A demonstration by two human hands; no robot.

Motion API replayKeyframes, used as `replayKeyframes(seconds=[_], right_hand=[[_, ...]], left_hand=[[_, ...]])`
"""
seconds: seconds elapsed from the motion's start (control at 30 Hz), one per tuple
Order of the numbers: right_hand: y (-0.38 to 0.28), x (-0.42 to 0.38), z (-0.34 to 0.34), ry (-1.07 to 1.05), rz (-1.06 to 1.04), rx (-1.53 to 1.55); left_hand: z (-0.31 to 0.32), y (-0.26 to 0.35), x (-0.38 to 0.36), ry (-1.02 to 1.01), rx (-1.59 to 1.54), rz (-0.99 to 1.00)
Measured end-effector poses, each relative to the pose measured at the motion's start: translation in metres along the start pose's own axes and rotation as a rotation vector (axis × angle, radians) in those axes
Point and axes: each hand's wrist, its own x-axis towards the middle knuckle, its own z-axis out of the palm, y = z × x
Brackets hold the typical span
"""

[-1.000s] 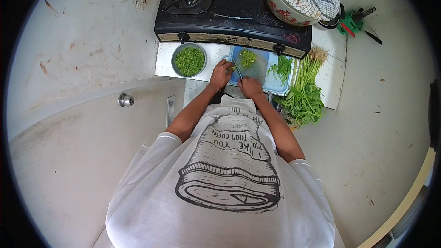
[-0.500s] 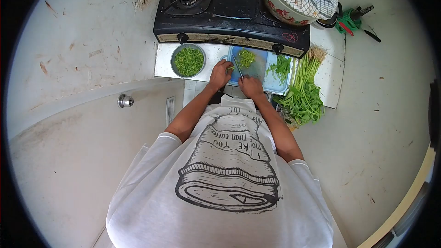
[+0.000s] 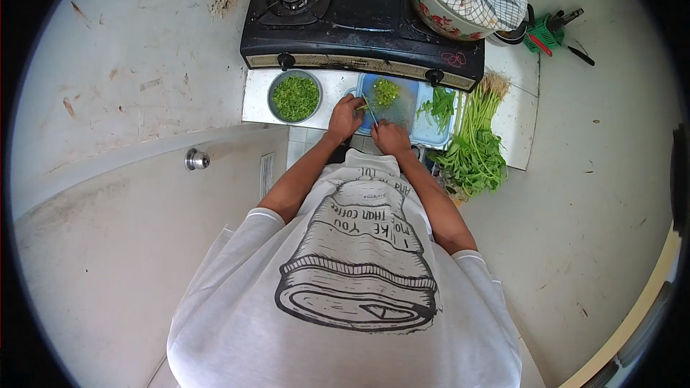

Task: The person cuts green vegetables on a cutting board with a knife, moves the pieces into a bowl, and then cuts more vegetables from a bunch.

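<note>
My right hand (image 3: 392, 138) is closed round the handle of a knife (image 3: 370, 110), whose blade points up and left over a blue cutting board (image 3: 402, 111). Closed at the board's left side, my left hand (image 3: 346, 116) pinches green stems (image 3: 362, 106) against the blade's edge. Just beyond the blade lies a small heap of chopped greens (image 3: 386, 91). To the left stands a grey bowl (image 3: 269, 98) filled with finely chopped greens (image 3: 295, 98). Some loose leaves (image 3: 440, 106) rest in a light blue tray (image 3: 429, 134) right of the board.
A black gas stove (image 3: 359, 0) borders the counter at the back, carrying a cloth-covered floral pot (image 3: 445, 14). A bunch of leafy greens with roots (image 3: 474, 144) hangs over the counter's front edge. Knives stand in a green basket (image 3: 539, 32). A door knob (image 3: 197, 159) juts out at left.
The knife blade has shifted and tilted slightly left, toward the stems in my left hand. Otherwise both hands stay almost in place.
</note>
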Motion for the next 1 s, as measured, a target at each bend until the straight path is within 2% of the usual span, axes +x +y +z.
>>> replayKeyframes(seconds=[0.4,0.7,1.0], right_hand=[[0.008,-0.009,0.000,-0.013,-0.022,0.029],[0.015,-0.026,-0.012,-0.108,0.066,0.031],[0.000,-0.018,-0.011,0.009,0.073,0.021]], left_hand=[[0.002,-0.002,0.001,0.009,-0.014,-0.026],[0.000,0.002,0.000,0.007,-0.034,-0.032],[-0.004,-0.006,0.003,-0.061,0.045,0.029]])
